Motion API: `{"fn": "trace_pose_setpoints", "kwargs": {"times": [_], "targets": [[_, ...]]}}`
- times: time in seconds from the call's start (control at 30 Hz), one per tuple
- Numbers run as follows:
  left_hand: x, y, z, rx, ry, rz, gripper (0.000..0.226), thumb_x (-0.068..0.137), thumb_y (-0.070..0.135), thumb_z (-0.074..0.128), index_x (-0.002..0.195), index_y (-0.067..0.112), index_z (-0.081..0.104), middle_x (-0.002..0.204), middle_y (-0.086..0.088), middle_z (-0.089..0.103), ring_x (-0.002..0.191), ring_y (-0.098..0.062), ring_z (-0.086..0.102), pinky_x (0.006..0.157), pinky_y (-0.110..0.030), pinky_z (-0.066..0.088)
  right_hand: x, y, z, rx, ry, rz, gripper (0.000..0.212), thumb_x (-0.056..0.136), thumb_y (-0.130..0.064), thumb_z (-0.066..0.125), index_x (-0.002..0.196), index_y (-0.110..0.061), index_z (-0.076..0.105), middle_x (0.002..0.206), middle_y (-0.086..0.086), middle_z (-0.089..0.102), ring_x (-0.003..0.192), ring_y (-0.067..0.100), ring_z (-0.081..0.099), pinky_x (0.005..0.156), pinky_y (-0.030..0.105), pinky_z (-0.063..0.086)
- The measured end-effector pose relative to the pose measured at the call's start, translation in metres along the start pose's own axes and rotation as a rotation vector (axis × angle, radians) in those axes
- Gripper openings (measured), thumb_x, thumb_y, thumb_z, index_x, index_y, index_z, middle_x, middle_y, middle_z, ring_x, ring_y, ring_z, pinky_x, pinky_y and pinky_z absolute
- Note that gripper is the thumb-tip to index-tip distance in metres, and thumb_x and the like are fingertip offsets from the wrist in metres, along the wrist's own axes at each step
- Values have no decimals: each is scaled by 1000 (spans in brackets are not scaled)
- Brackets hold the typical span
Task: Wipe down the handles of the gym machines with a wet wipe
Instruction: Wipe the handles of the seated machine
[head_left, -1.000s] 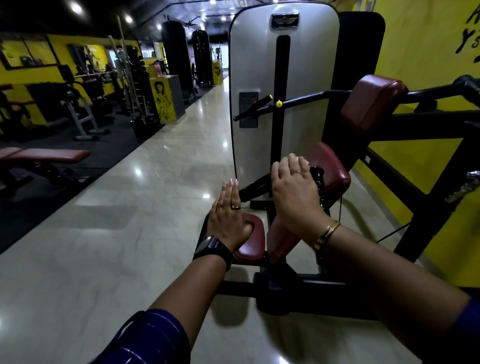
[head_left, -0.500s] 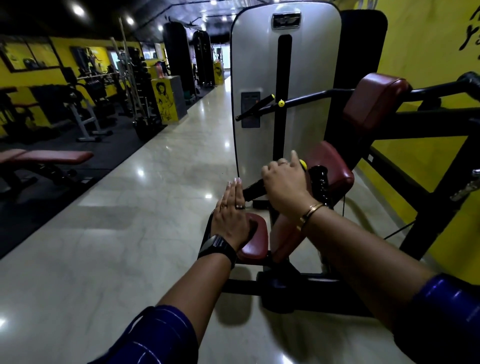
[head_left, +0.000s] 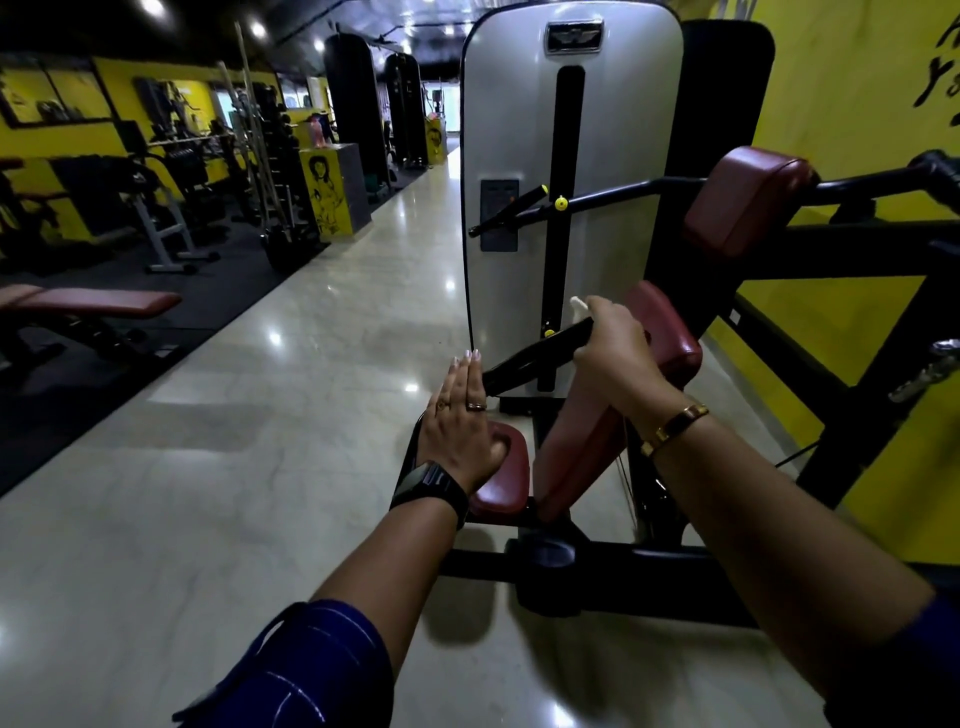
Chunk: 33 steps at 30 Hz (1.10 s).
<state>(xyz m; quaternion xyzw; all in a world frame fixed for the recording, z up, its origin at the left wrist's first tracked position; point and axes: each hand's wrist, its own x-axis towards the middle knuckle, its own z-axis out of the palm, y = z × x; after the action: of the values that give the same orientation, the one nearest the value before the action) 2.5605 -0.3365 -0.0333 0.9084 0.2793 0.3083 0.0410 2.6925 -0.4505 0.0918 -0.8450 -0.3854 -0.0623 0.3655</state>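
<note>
Gym machine (head_left: 519, 130) ahead; its black handle (head_left: 535, 353) juts low. Right hand (head_left: 613, 348) fingers clamp it; left hand (head_left: 460, 421) lies flat, fingers together, on a maroon pad (head_left: 501, 483). Wet wipe (head_left: 577, 304) peeks above the fist. Likely mid-wipe; next, slide down the bar.

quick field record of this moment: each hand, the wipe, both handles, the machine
left hand: flat, fingers straight, resting on small maroon pad
right hand: curled round lower handle, wipe inside the grip
wet wipe: white corner pokes out above the right hand
upper handle: black, yellow tip, untouched
weight-stack cover: silver, upright behind both handles
floor: glossy, pale
</note>
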Motion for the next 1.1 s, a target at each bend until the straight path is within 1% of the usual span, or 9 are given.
{"fn": "trace_pose_setpoints", "kwargs": {"times": [0.1, 0.27, 0.37, 0.47, 0.63, 0.77, 0.87, 1.0, 1.1], "targets": [[0, 1, 0, 5, -3, -21, 103, 61, 31, 57, 149, 15, 6, 156, -14, 30, 144, -30, 31, 110, -44, 35, -4, -5, 3, 515, 8, 233, 26, 84, 8, 45, 103, -8, 51, 83, 6, 48, 66, 12, 45, 47, 18, 37], [0, 2, -2, 37, -27, -38, 106, 65, 31, 58, 152, 12, 1, 159, -13, 22, 147, -27, 23, 115, -40, 27, -18, -15, 23, 1108, 6, 456, 50, 73, -1, 56, 111, -20, 30, 85, 4, 44, 76, 13, 45, 61, 22, 39], [0, 1, -2, 36, -40, -20, 108, 66, 29, 63, 148, 19, -6, 160, -13, 18, 148, -26, 19, 116, -38, 23, -22, -20, 25, 1216, 14, 544, 35, 73, 1, 57, 100, -12, 40, 83, 4, 44, 77, 15, 44, 70, 28, 39], [1, 1, -2, 54, -39, -28, 107, 70, 31, 64, 152, 9, 0, 160, -14, 19, 148, -27, 20, 116, -35, 20, -34, -31, 29, 1252, -210, 671, 18, 85, 2, 52, 75, -11, 46, 73, 0, 39, 60, 11, 41, 60, 22, 35], [1, 3, -6, 41, -42, 8, 87, 82, 50, 15, 154, 3, 10, 161, -7, 1, 148, -17, 1, 120, -34, 13, -55, -49, 48, 1226, -515, 699, 19, 88, -6, 50, 70, -12, 49, 60, 0, 46, 48, 8, 47, 49, 20, 37], [1, 2, -3, 57, 30, 24, 84, 78, 43, 43, 146, -2, 26, 149, -19, 41, 136, -32, 43, 104, -42, 42, -44, -43, 49, 1309, -401, 756, 23, 88, -3, 48, 68, -13, 42, 63, 1, 33, 41, 8, 38, 41, 17, 39], [0, 1, -4, 47, 6, 32, 108, 60, 35, 71, 148, 3, 18, 151, -17, 39, 138, -30, 41, 106, -41, 40, -31, -35, 49, 1364, -218, 751, 16, 81, 1, 47, 71, -12, 48, 73, 3, 43, 68, 16, 46, 70, 31, 44], [0, 3, -4, 21, 16, -22, 97, 60, 40, 42, 148, 7, 17, 151, -16, 40, 138, -30, 41, 105, -43, 42, -10, -28, 29, 1518, 14, 547, 16, 47, -9, 46, 63, -8, 51, 69, 5, 51, 65, 16, 48, 67, 28, 39], [1, 2, -1, 32, 25, -20, 96, 60, 39, 43, 148, 6, 20, 150, -16, 41, 137, -30, 43, 104, -42, 41, 6, -13, 16, 1690, 63, 511, 30, 36, -18, 50, 64, -10, 46, 67, 5, 48, 60, 15, 45, 66, 25, 38]]}}
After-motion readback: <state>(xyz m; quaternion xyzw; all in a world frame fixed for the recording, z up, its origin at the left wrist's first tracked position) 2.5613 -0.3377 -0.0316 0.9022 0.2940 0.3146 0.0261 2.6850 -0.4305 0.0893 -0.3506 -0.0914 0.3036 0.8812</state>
